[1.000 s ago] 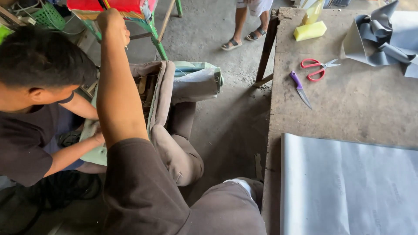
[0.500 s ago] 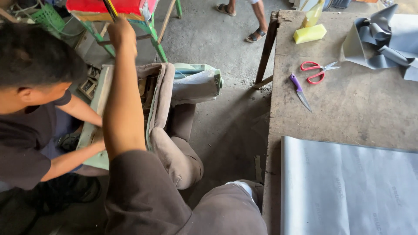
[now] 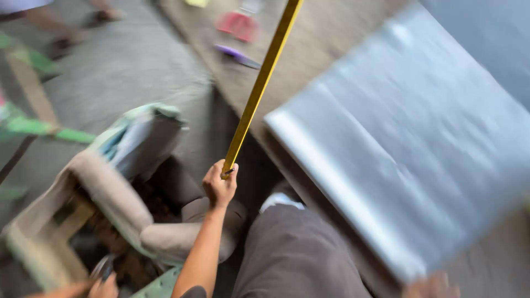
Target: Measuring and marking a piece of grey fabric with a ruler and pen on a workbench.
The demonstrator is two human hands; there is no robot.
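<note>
From the head camera the whole scene is smeared by motion. The person's left hand [image 3: 220, 185] is raised with its fingers clamped around the end of a yellow measuring tape [image 3: 259, 88], which runs stiffly up and to the right, out past the top edge. Beneath the hand lies an upturned beige armchair [image 3: 118, 207] with its wooden frame exposed. To the right, a sheet of grey material [image 3: 408, 132] covers the workbench [image 3: 309, 38]. The right hand [image 3: 430, 287] shows only as a blur at the bottom edge, beside the sheet; I cannot tell its grip. Another person's hand [image 3: 102, 287] appears at the bottom left.
</note>
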